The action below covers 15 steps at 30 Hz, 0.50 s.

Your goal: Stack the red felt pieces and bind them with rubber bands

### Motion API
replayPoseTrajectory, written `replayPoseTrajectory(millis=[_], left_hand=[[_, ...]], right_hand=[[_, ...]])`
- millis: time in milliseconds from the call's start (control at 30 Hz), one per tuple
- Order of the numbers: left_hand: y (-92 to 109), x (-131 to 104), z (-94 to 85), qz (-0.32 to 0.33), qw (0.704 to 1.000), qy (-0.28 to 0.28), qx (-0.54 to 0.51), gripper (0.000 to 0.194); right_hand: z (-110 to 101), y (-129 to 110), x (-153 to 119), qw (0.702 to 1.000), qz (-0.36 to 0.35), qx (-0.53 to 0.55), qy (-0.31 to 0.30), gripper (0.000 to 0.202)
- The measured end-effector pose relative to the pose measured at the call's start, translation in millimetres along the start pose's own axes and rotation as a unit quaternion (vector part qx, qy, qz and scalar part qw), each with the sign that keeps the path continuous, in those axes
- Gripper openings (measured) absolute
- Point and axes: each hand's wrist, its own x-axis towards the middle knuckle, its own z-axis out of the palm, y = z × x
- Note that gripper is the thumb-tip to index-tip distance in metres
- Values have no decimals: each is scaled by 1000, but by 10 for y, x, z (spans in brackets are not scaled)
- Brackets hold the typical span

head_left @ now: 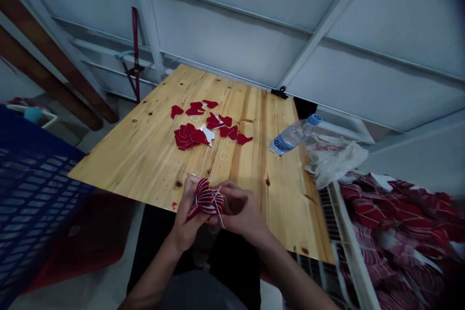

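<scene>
Both hands — left hand (187,218), right hand (241,213) — have fingers clamped on a red stack (204,198).

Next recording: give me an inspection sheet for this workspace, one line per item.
Surface: wooden table, knots visible.
Job's things: fanned bundle of red pieces held in both hands; loose red pieces and small white rings mid-table.
Clutter: water bottle lying down; crumpled plastic bag.
Hands: left hand and right hand grip the bundle.
Cables: nothing seen.
Surroundings: blue crate left; white rack of red bundles right.
</scene>
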Motion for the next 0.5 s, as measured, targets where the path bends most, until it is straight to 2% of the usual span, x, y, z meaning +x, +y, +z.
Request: replayPoseTrajectory(millis=[100, 233, 300, 400, 467, 500], left_hand=[[-143, -69, 72, -27, 998, 36, -43, 45], [-291, -69, 98, -63, 996, 50, -50, 61], [-298, -22, 85, -43, 997, 49, -51, 64], [-257, 55, 59, 20, 997, 41, -58, 72], [-240, 86, 48, 13, 998, 20, -66, 73], [-237, 93, 47, -17, 997, 5, -71, 73]], right_hand=[[111, -19, -36, 999, -22, 19, 38, 31], [178, -150, -24, 996, -39, -36, 69, 23], [199, -224, -10, 995, -27, -74, 68, 20], [240, -307, 4, 990, 22, -115, 77, 21], [275, -340, 11, 987, 40, -129, 90, 25], [294, -350, 15, 985, 39, -141, 96, 26]])
